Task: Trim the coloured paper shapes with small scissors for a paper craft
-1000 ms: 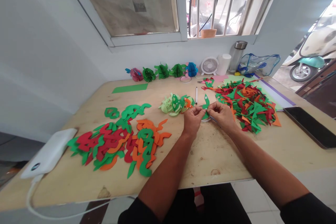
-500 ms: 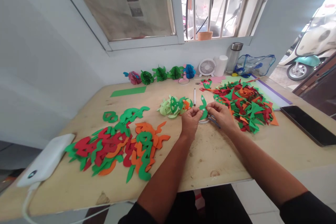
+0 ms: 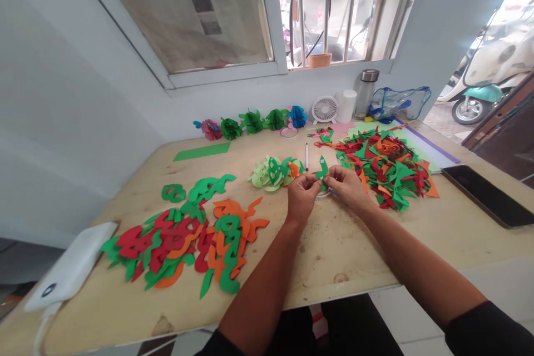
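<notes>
A curved green paper cutout (image 3: 324,166) with small pale patches stands up between my hands. My left hand (image 3: 303,192) pinches its lower left side. From the right, the fingertips of my right hand (image 3: 345,184) press on the same cutout, close to my left fingertips. A thin dark tool, too hidden to name, shows by my right fingers. Under the hands, a round white rim is partly covered. Just left of them lies a small heap of pale green, green and orange paper pieces (image 3: 262,171). A white pen (image 3: 306,157) lies behind the hands.
Red, green and orange cutouts (image 3: 167,242) are spread at left; a pile of scraps (image 3: 392,169) lies at right beside a black phone (image 3: 488,194). A white power bank (image 3: 70,267) sits at the left edge. Paper ornaments (image 3: 252,122), a small fan (image 3: 324,109) and a bottle (image 3: 367,92) line the wall.
My hands have drawn closer together on the green cutout, and my right fingertips now cover its middle. The whole view has shifted slightly.
</notes>
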`<state>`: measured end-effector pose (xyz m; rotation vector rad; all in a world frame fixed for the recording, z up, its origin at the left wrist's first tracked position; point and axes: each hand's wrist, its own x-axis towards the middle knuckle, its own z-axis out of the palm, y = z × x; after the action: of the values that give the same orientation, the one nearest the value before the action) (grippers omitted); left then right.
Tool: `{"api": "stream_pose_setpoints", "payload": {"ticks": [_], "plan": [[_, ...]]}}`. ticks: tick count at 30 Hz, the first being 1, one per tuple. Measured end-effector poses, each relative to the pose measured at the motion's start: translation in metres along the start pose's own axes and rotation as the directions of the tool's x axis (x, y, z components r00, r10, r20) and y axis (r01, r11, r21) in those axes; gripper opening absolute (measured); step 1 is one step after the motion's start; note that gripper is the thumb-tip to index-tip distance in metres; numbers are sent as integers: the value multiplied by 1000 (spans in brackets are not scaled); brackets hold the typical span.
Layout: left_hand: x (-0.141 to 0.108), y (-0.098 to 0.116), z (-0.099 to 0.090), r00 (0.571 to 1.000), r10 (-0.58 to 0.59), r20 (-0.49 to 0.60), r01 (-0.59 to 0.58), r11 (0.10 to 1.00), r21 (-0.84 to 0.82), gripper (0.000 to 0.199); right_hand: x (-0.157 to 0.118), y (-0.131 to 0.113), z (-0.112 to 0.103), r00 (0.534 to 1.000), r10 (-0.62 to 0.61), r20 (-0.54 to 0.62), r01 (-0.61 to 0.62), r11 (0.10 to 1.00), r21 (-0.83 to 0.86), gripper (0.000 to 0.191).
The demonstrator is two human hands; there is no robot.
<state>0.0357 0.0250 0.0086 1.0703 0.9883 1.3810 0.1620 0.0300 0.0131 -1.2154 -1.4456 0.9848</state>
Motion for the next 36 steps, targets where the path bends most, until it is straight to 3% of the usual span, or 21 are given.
{"api": "stream_pose_setpoints", "payload": {"ticks": [10,17,22,25,28,31,34,36], "plan": [[-2,2,0,998,-56,5,56,996,-68,28,-1,-3,1,999,32,4,-32,992,119,9],[-2,0,0,999,-38,-3,38,999,-37,28,0,-4,0,999,-15,-44,14,1000,-11,29],[-2,4,0,998,-67,-5,67,998,-17,25,0,-4,-2,998,31,-52,-29,999,35,31],[-1,6,-2,998,-41,-50,40,999,-17,22,2,-2,-4,998,40,-57,-37,998,55,30],[1,8,-5,987,-27,-157,24,999,-23,18,6,3,-8,997,-12,-82,4,995,-105,29],[2,9,-7,971,-12,-239,8,1000,-21,15,7,5,-14,997,-31,-64,-1,891,-454,22],[4,8,-9,960,12,-280,-17,1000,-14,13,3,2,-18,1000,-12,-1,7,684,-730,14],[5,6,-10,955,21,-294,-27,999,-17,13,0,-2,-19,1000,28,12,-6,563,-827,16]]}}
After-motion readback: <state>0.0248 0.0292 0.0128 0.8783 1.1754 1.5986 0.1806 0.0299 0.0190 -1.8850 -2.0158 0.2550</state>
